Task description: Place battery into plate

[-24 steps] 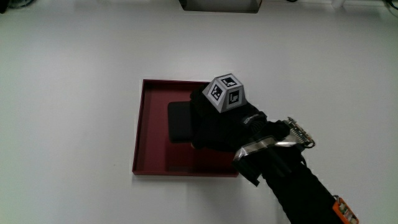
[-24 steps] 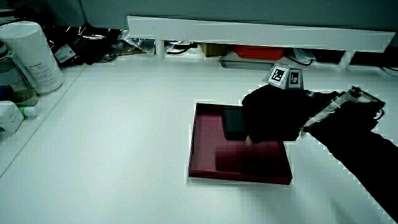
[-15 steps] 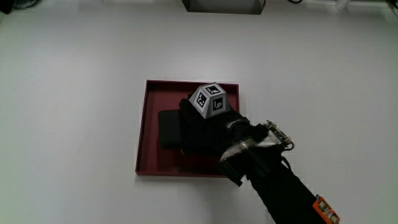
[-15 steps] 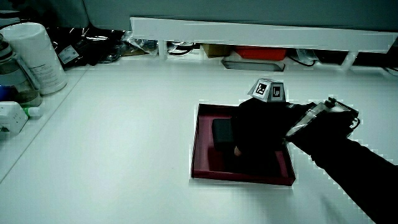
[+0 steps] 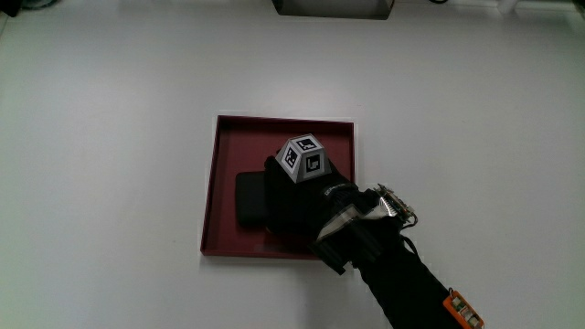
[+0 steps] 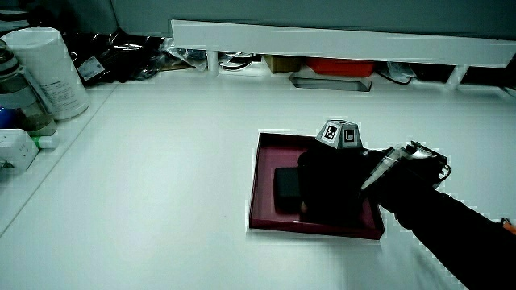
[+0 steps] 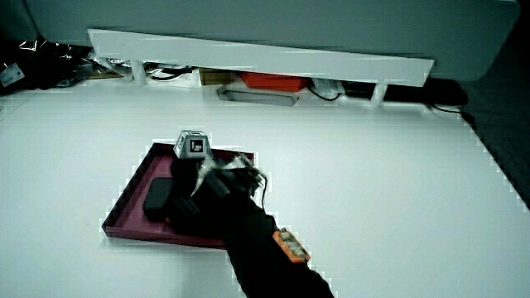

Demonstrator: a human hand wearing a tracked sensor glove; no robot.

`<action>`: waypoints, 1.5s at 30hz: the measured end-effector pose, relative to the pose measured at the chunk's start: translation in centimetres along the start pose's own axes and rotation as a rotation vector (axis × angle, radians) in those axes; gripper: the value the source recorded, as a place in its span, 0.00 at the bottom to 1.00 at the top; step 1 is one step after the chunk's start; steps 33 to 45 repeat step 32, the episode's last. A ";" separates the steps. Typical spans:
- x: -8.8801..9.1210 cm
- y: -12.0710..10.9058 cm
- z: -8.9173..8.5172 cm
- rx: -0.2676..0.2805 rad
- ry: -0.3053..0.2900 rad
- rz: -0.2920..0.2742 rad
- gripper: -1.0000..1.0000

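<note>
The dark red square plate [image 5: 245, 144] lies on the white table and shows in both side views [image 6: 272, 147] [image 7: 132, 190]. A flat black battery [image 5: 248, 198] sits low inside it, toward the plate's edge nearer the person, and appears in both side views [image 6: 285, 184] [image 7: 156, 199]. The gloved hand [image 5: 294, 196] is over the plate, its fingers curled onto the battery's end. The patterned cube [image 5: 304, 159] rides on its back. Both side views show the hand [image 6: 326, 187] [image 7: 192, 197] down inside the plate. The fingertips are hidden under the hand.
A white canister [image 6: 53, 72] and a small white device [image 6: 16, 149] stand at the table's edge. Cables, a red item [image 6: 347, 67] and a grey tray [image 7: 258, 97] lie under the low partition. A white box [image 5: 334, 6] sits at the table's edge.
The hand has carried the battery lower into the plate and toward the plate's edge nearer the person. The plate itself has stayed put.
</note>
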 end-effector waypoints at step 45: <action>5.1 -11.5 5.4 -0.054 0.264 0.153 0.00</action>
